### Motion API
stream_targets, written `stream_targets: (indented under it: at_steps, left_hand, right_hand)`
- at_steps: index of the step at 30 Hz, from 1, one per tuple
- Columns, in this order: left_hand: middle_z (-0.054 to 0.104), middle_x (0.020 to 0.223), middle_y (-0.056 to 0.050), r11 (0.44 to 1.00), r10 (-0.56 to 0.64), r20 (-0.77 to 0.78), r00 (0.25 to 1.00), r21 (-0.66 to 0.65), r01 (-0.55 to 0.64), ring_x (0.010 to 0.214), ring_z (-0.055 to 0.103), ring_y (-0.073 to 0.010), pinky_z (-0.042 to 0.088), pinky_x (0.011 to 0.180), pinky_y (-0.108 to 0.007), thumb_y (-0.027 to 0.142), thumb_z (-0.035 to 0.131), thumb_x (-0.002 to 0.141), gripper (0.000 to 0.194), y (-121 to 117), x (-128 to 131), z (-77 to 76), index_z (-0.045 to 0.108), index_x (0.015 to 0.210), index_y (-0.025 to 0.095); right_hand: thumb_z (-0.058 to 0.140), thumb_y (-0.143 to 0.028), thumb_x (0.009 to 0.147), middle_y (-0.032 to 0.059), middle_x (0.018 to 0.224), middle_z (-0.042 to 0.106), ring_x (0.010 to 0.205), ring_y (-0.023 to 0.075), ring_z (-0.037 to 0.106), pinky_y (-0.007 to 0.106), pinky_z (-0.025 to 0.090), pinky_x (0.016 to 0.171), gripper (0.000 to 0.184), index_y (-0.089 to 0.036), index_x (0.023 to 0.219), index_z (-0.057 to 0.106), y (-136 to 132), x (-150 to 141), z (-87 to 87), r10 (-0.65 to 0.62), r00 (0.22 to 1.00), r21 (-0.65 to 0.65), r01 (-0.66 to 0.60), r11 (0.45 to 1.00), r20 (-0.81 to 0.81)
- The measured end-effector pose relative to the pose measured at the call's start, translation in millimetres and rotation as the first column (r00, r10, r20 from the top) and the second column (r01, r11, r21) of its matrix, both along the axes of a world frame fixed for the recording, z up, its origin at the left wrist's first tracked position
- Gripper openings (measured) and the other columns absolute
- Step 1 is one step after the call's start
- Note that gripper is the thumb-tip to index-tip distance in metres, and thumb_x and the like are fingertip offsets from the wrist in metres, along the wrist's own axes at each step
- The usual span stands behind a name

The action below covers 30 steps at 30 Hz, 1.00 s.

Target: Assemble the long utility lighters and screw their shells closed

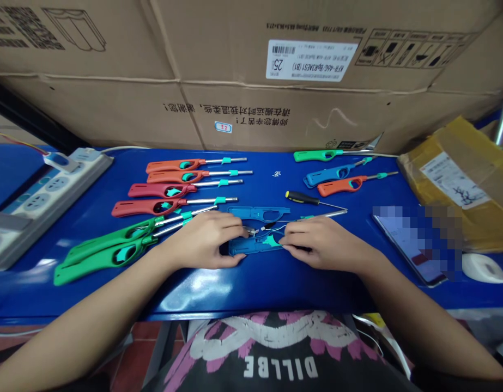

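Note:
An opened blue gas lighter lies in two halves on the table. Its lower casing half [253,245] carries a teal trigger [271,241], thin wires and small metal parts. My left hand [208,238] grips the left end of this half, thumb along the near edge and fingers by the inner parts. At its right end, the closed fingers of my right hand [322,243] pinch the casing beside the trigger; the exact contact is partly hidden. Just beyond lies the upper casing half [257,213]. A metal lighter tube [331,213] shows past my right hand.
Several orange, red and green lighters [153,206] lie left; green, blue and orange ones [341,186] lie back right. A yellow-black screwdriver [302,197] is behind my right hand. A power strip [50,196], phone [410,250], white mouse-like object [484,268] and cartons [235,65] surround the work.

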<state>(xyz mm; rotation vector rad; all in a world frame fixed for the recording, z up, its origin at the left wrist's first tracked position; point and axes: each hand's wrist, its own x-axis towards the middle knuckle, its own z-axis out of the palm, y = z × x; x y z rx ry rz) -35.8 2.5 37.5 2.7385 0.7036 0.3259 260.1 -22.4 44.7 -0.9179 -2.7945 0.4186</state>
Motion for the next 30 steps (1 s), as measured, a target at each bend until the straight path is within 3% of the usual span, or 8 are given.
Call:
stream_targets:
  at_steps: [4, 9, 15, 24, 30]
  left_hand:
    - [0.072, 0.094, -0.006, 1.0, 0.001, -0.009, 1.0, 0.016, 0.0, 0.085, 0.069, -0.0221, 0.055, 0.078, -0.037, 0.041, 0.063, 0.089, 0.027, 0, -1, 1.6, 0.07, 0.104, 0.019]
    - [0.071, 0.093, -0.006, 0.999, -0.003, -0.026, 1.0, 0.044, 0.004, 0.085, 0.069, -0.0234, 0.056, 0.076, -0.039, 0.043, 0.062, 0.089, 0.03, 1, -3, 2.4, 0.071, 0.103, 0.019]
    - [0.072, 0.095, -0.006, 0.999, 0.006, -0.026, 1.0, 0.038, -0.005, 0.087, 0.07, -0.0231, 0.056, 0.078, -0.039, 0.043, 0.063, 0.09, 0.029, 2, -5, 1.7, 0.071, 0.103, 0.02]
    - [0.073, 0.097, -0.005, 0.999, 0.001, -0.006, 1.0, 0.036, -0.001, 0.086, 0.07, -0.0222, 0.055, 0.078, -0.037, 0.041, 0.065, 0.088, 0.027, 2, -5, 2.2, 0.071, 0.105, 0.02]
    - [0.073, 0.1, -0.004, 1.0, 0.0, -0.004, 1.0, 0.027, 0.0, 0.088, 0.07, -0.0217, 0.055, 0.079, -0.036, 0.041, 0.066, 0.088, 0.028, 3, -8, 0.4, 0.07, 0.107, 0.021]
  right_hand:
    - [0.054, -0.024, 0.096, 0.0028, 0.101, 0.071, 0.085, 0.0153, 0.067, 0.029, 0.047, 0.072, 0.017, -0.023, 0.1, 0.07, 4, 15, 7.6, -0.172, 0.98, 0.011, 0.174, 0.985, -0.101]
    - [0.059, -0.026, 0.089, 0.0032, 0.11, 0.066, 0.072, 0.0151, 0.063, 0.03, 0.045, 0.061, 0.018, -0.024, 0.106, 0.065, 14, 43, 9.2, -0.367, 0.926, 0.075, 0.361, 0.929, 0.086]
    - [0.057, -0.026, 0.093, 0.0009, 0.106, 0.065, 0.08, 0.0168, 0.064, 0.029, 0.043, 0.064, 0.011, -0.026, 0.103, 0.061, 18, 44, 3.1, -0.347, 0.921, -0.037, 0.359, 0.933, 0.174]
    - [0.056, -0.02, 0.088, -0.0005, 0.1, 0.064, 0.076, 0.0161, 0.06, 0.028, 0.04, 0.061, 0.013, -0.026, 0.1, 0.054, 17, 48, 4.8, -0.378, 0.908, -0.057, 0.393, 0.918, 0.179]
    - [0.057, -0.025, 0.092, 0.0025, 0.102, 0.064, 0.084, 0.0191, 0.064, 0.03, 0.045, 0.069, 0.008, -0.025, 0.1, 0.058, 23, 59, -0.4, -0.388, 0.909, -0.081, 0.403, 0.912, 0.149]
